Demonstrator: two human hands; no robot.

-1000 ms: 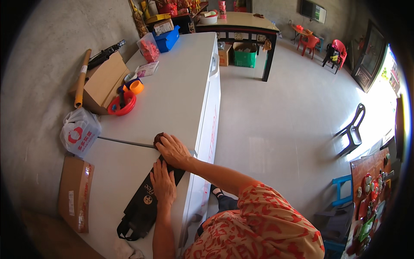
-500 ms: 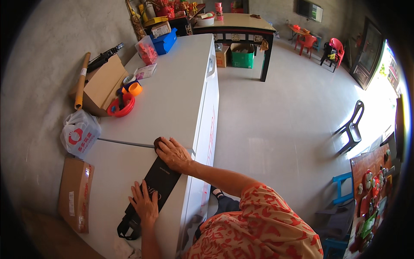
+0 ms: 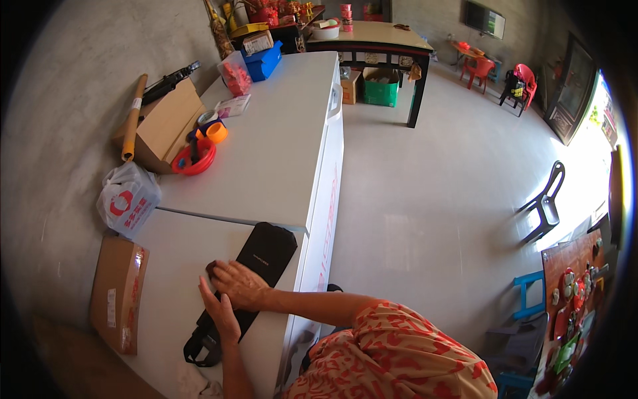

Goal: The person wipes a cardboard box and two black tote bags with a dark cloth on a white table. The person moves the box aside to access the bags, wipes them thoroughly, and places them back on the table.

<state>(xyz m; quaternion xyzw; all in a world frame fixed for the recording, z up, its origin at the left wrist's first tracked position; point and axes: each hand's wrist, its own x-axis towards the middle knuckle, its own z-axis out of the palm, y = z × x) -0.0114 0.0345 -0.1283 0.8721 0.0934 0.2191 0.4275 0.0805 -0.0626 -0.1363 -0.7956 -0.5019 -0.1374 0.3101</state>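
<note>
A long black bag (image 3: pixel 269 251) with printed lettering and loop handles (image 3: pixel 197 350) lies flat and slanted on the white chest freezer (image 3: pixel 259 146). My right hand (image 3: pixel 242 286) rests across its middle, its fingers closed over a small dark brown thing (image 3: pixel 211 268). What kind of thing this is cannot be made out, since the hand covers most of it. Beside it, my left hand (image 3: pixel 222 314) stands half on edge at the bag's left side. Its fingers are stretched out, and it holds nothing. Its fingertips come close to the right hand's fingers.
Along the wall side stand a brown carton (image 3: pixel 119 296), a white plastic bag (image 3: pixel 129 199), an open cardboard box (image 3: pixel 163 126), a red basket (image 3: pixel 195 157) and tape rolls (image 3: pixel 216 132). A seam (image 3: pixel 199 215) crosses the freezer top. A black chair (image 3: pixel 546 203) stands on the floor to the right.
My right hand has slid down the bag from its far end to its middle, bringing the brown thing along. My left hand has turned from lying flat onto its edge.
</note>
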